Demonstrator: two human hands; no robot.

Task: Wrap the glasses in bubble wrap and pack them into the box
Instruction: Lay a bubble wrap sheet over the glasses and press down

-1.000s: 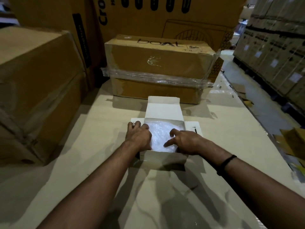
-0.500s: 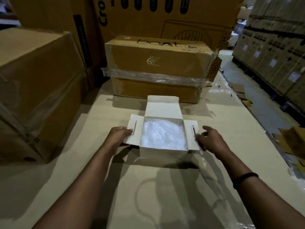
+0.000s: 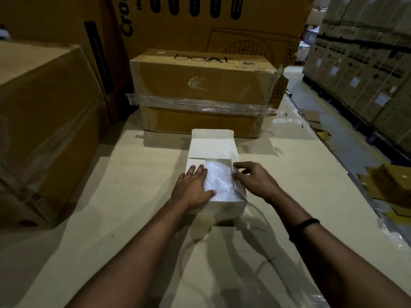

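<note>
A small white box point(image 3: 224, 207) sits in the middle of the cardboard-covered table, its lid flap point(image 3: 212, 145) standing open at the far side. A bubble-wrapped bundle point(image 3: 219, 183) fills its inside; no glass shows through the wrap. My left hand point(image 3: 193, 190) lies flat with straight fingers on the left side flap, pressing it down over the bundle. My right hand point(image 3: 253, 180) pinches the right side flap at the box's right edge and tilts it inward.
A taped brown carton point(image 3: 204, 92) stands just behind the box. A large carton point(image 3: 44, 130) walls the left side, and taller ones stand at the back. Clear plastic film point(image 3: 244, 252) lies on the near table. The table's right edge drops to a floor aisle with cardboard scraps point(image 3: 387, 185).
Both hands left the bundle and moved outward to the spread side flaps. Now the left flap is folded down over the bundle and the right flap is lifted inward.
</note>
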